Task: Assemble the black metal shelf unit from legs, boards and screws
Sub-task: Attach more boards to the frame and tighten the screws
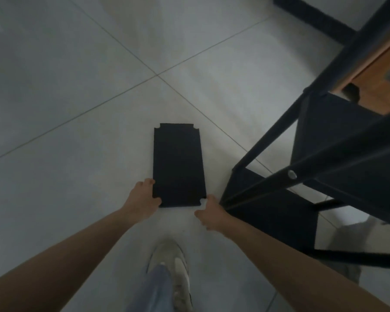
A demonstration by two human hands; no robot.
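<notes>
While both arms reach down and forward, a flat black board (178, 165) lies on the pale tiled floor (77, 86), its long axis running straight away from the person, one short edge near the hands and the other pointing off toward the crossing of the tile joints. Small notches are cut into its corners. The left hand (142, 197) is at the near left corner, fingers curled around the long left edge and thumb against the near corner, so its grip is grasping the board. The right hand (212, 213) sits at the near right corner, just beside the notch; its fingertips touch or almost touch the board's edge, but whether its grip has closed on the board cannot be told. Just to the right of that hand stands the partly built black shelf unit (324, 154), with slanting legs and dark boards already fitted and a pale screw head (292, 174) showing on one leg. A light shoe (178, 266) and a blue trouser leg (153, 289) are below the hands.
</notes>
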